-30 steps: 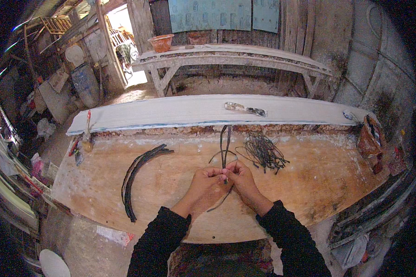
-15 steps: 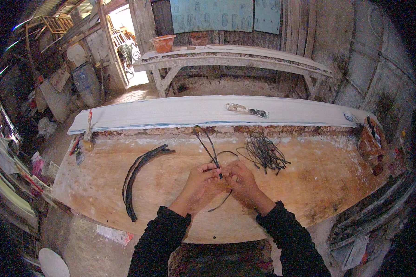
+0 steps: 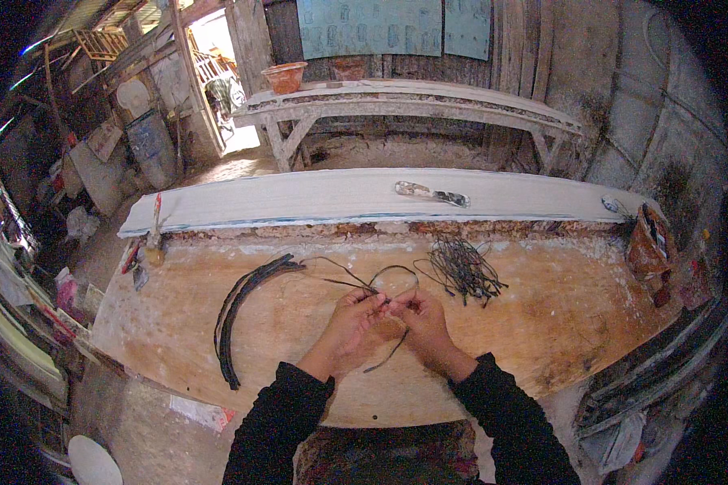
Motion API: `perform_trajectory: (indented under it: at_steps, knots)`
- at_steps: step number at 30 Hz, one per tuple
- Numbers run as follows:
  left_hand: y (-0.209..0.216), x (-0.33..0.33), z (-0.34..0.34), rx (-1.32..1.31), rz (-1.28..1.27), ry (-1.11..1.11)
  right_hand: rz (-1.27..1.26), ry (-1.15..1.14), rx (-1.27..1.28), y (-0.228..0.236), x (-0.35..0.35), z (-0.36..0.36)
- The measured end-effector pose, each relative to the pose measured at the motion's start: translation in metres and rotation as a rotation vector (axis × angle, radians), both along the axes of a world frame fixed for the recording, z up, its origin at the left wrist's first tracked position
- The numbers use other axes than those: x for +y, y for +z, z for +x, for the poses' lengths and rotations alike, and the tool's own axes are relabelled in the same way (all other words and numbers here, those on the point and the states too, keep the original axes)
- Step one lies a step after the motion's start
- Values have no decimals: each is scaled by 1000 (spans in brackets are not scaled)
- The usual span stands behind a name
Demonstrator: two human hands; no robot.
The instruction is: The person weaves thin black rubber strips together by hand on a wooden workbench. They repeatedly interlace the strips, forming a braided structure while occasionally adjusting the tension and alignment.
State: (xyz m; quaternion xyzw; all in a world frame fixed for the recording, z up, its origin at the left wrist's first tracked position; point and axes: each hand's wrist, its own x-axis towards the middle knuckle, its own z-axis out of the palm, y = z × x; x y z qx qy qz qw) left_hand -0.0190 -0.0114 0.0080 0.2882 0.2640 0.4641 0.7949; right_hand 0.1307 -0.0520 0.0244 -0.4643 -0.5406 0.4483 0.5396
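Note:
Over the middle of the wooden board [image 3: 461,356], both hands pinch the same thin black strip [image 3: 396,268]. My left hand [image 3: 352,323] is closed on it, fingertips together, and a folded length of the strip runs out to the left of the fingers. Right beside it, my right hand [image 3: 422,323] pinches near the same spot, thumb and finger almost touching the left ones. One part of the strip arches up above the hands; a tail hangs below toward the board. The fingertips hide the joining spot. Left of the hands lies a curved bundle of black strips [image 3: 233,323].
A tangled pile of knotted black strips [image 3: 465,271] lies right of the hands. Along the far edge runs a white ledge [image 3: 299,196] with a stained tool [image 3: 433,194] on it. A brush [image 3: 155,242] stands at left, a brown container [image 3: 649,242] at right.
The folded length of strip, which stood up away from me, has swung down to the left. Both hands stay almost in place, fingertips now closer together.

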Motion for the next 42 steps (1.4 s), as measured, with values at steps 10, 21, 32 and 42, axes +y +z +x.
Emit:
perform_trajectory:
  at_steps: [10, 21, 32, 42]
  knots:
    - [2, -8, 8, 48, -45, -11, -323, 65, 563, -2, 7, 2]
    - [27, -16, 2, 287, 67, 30, -124, 107, 85, -9, 8, 7]
    - [1, 2, -5, 319, 255, 92, -331, 195, 253, -18, 10, 4]
    - [16, -6, 1, 217, 203, 21, -309, 186, 363, -10, 13, 11]
